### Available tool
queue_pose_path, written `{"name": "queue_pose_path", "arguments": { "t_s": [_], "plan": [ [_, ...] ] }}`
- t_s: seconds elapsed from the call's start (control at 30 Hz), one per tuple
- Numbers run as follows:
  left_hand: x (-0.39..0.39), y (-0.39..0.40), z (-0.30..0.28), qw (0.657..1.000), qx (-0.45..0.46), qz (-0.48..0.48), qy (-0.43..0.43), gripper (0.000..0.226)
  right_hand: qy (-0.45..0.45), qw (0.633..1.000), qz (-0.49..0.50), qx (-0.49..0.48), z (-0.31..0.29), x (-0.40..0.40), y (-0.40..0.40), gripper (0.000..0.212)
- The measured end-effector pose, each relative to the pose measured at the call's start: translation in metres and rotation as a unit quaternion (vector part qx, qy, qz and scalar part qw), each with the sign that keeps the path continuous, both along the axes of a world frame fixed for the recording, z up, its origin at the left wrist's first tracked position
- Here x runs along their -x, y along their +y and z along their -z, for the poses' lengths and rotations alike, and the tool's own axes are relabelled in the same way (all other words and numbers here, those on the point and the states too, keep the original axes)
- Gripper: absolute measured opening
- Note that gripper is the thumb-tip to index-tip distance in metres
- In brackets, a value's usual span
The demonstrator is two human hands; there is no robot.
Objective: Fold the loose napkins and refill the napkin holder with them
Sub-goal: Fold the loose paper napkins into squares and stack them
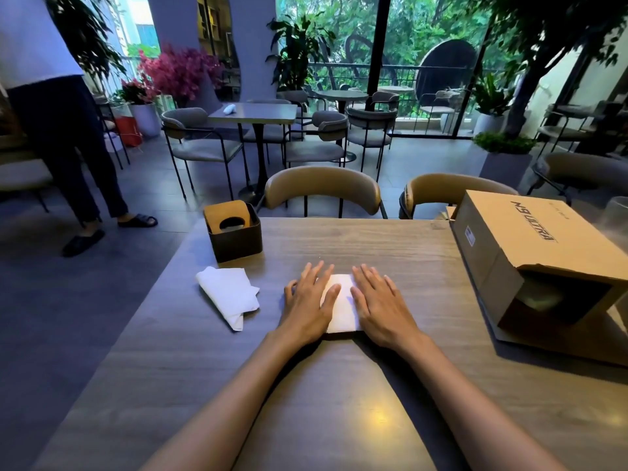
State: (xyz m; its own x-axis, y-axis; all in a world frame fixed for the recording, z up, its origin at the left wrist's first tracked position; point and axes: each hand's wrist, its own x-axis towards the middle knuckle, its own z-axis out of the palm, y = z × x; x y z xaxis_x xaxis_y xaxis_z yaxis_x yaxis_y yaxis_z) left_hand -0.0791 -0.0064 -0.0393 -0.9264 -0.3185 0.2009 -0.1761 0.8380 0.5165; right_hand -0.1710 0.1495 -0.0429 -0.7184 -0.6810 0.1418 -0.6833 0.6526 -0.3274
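Both hands lie flat on a folded white napkin (pixel 341 302) in the middle of the wooden surface (pixel 339 385). The left hand (pixel 307 300) covers the napkin's left edge, fingers straight and slightly fanned, the thumb stretched across the paper. The right hand (pixel 382 302) covers the right edge in the same way, fingers straight and close together. Neither grip pinches anything; both are spread and pressing down with open palms. The napkin shows as a narrow upright rectangle between the two hands, its near edge just past the wrists.

To the left of that napkin, near it but apart, lies a small heap of loose white napkins (pixel 229 295), roughly folded and overlapping, one corner pointing toward the surface's left edge. Beyond the heap, farther from the person, stands the dark square napkin holder (pixel 234 237), close to the surface's far left corner; a tan insert with a round hole leans inside it.

To the right of the pressed napkin, well apart, a brown cardboard box (pixel 530 256) lies on its side with its open end toward the person. Behind the surface stand two tan-backed chairs (pixel 323 188). Far left of the holder, on the floor, a person (pixel 61 147) in dark trousers and slippers stands.
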Motion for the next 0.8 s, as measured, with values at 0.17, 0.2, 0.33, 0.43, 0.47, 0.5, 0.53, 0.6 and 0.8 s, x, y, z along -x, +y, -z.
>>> {"name": "queue_pose_path", "arguments": {
  "t_s": [0.17,0.2,0.33,0.43,0.47,0.5,0.53,0.6,0.8],
  "plan": [
    [-0.04,-0.049,-0.014,0.979,0.109,-0.173,0.008,0.059,0.083,0.992,-0.037,0.093,-0.034,-0.017,-0.017,0.071],
    [-0.051,-0.061,-0.016,0.973,0.122,-0.197,-0.014,0.063,0.09,0.989,-0.051,0.102,-0.04,-0.024,-0.023,0.069],
    [-0.089,-0.097,-0.015,0.969,0.078,-0.232,-0.043,0.054,0.075,0.986,-0.105,0.104,-0.051,-0.053,-0.051,0.061],
    [-0.108,-0.109,-0.016,0.977,0.002,-0.214,0.006,0.033,0.054,0.986,-0.132,0.088,-0.05,-0.071,-0.069,0.059],
    [-0.112,-0.111,-0.017,0.977,-0.012,-0.213,0.027,0.027,0.044,0.986,-0.137,0.081,-0.048,-0.075,-0.075,0.057],
    [-0.116,-0.111,-0.019,0.975,-0.025,-0.214,0.047,0.023,0.036,0.987,-0.141,0.073,-0.046,-0.079,-0.079,0.055],
    [-0.119,-0.112,-0.021,0.973,-0.039,-0.214,0.071,0.02,0.032,0.987,-0.144,0.064,-0.045,-0.082,-0.084,0.053],
    [-0.124,-0.112,-0.025,0.964,-0.085,-0.221,0.121,0.014,0.028,0.987,-0.15,0.052,-0.043,-0.089,-0.091,0.053],
    [-0.133,-0.118,-0.042,0.914,-0.282,-0.2,0.213,0.015,-0.07,0.976,-0.144,0.146,-0.051,-0.097,-0.105,0.054]
  ]
}}
